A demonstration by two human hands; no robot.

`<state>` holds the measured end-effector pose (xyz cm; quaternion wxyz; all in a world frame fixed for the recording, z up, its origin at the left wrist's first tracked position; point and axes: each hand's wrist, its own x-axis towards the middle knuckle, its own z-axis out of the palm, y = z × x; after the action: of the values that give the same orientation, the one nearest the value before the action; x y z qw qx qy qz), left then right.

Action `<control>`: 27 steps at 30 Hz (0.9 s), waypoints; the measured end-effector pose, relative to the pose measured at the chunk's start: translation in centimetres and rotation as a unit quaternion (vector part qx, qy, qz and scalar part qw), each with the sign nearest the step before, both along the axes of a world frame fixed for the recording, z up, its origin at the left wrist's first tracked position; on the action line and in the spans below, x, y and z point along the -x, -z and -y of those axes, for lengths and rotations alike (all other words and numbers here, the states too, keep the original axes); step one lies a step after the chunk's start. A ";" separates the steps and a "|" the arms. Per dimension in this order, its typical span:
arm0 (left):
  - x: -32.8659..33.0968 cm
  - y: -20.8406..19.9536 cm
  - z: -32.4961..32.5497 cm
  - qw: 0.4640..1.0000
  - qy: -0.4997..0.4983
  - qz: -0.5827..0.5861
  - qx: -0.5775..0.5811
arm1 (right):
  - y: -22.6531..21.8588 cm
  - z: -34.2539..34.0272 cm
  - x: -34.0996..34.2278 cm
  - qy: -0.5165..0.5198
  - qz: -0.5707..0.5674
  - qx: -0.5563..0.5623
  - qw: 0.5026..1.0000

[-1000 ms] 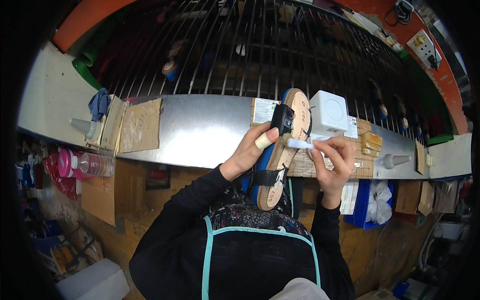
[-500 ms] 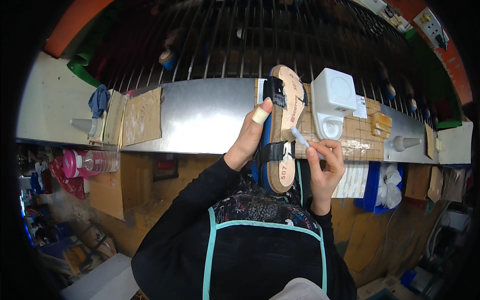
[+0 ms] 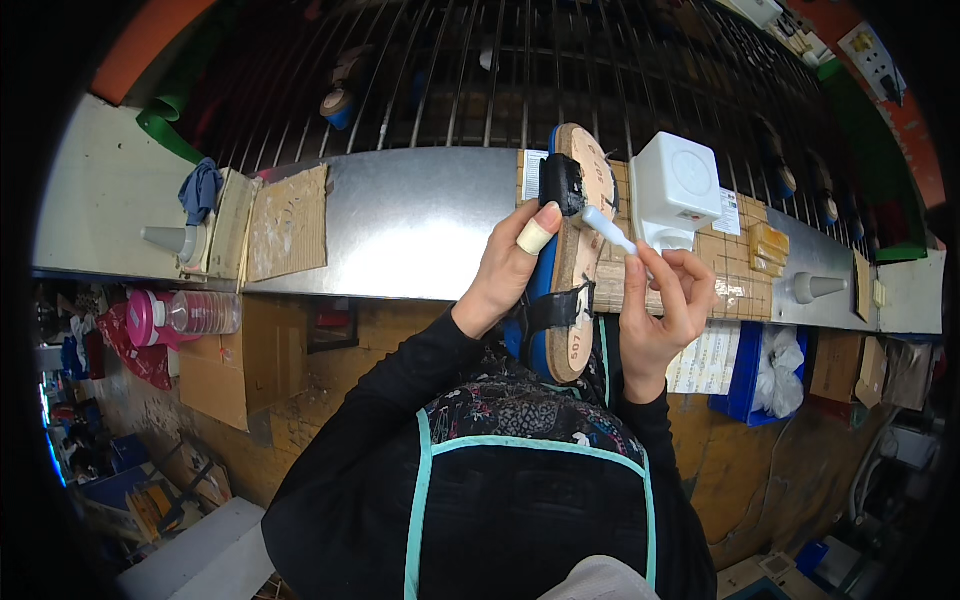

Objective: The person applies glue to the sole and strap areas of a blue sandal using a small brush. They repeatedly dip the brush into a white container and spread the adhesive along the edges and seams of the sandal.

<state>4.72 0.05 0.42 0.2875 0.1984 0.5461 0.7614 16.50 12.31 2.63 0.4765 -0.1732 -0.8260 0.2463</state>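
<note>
My left hand [image 3: 505, 262], its thumb wrapped in pale tape, grips the left side of a sandal [image 3: 575, 258] on a blue last. The sandal is turned underside up, showing a tan insole board with cork edging and black straps folded over its edges. My right hand [image 3: 668, 308] pinches a slim white brush-like tool [image 3: 618, 236] between thumb and fingers. The tool's far end lies over the insole beside the upper black strap; whether it touches cannot be made out. Right behind the tool stands a white plastic dispenser [image 3: 676, 182] with a small cup at its base.
A metal bench top [image 3: 420, 220] runs across, with cardboard [image 3: 288, 225] at left and yellow blocks [image 3: 768, 248] at right. Beyond it, a rack of metal rods [image 3: 450, 80] carries more lasted shoes [image 3: 337, 108]. Below the bench are a blue bin [image 3: 733, 400] and a plastic bottle [image 3: 205, 315].
The white tool and my right hand have moved up along the sandal, from its middle to near the upper strap. The sandal has tilted slightly in my left hand.
</note>
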 end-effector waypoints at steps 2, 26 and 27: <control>0.1 -0.1 0.0 1.000 -0.003 -0.009 0.006 | 0.1 -0.2 0.1 0.006 -0.014 -0.035 0.999; 0.6 -0.5 0.0 0.998 -0.004 -0.051 0.029 | 0.6 -0.7 -1.0 -0.062 -0.008 0.043 0.997; 0.6 -0.6 0.0 0.998 -0.004 -0.046 0.031 | 0.6 -0.6 -1.0 -0.066 -0.007 0.048 0.997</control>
<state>4.07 0.05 1.01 0.2649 0.2224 0.5830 0.7352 17.53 12.95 2.02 0.4557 -0.1393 -0.8197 0.3178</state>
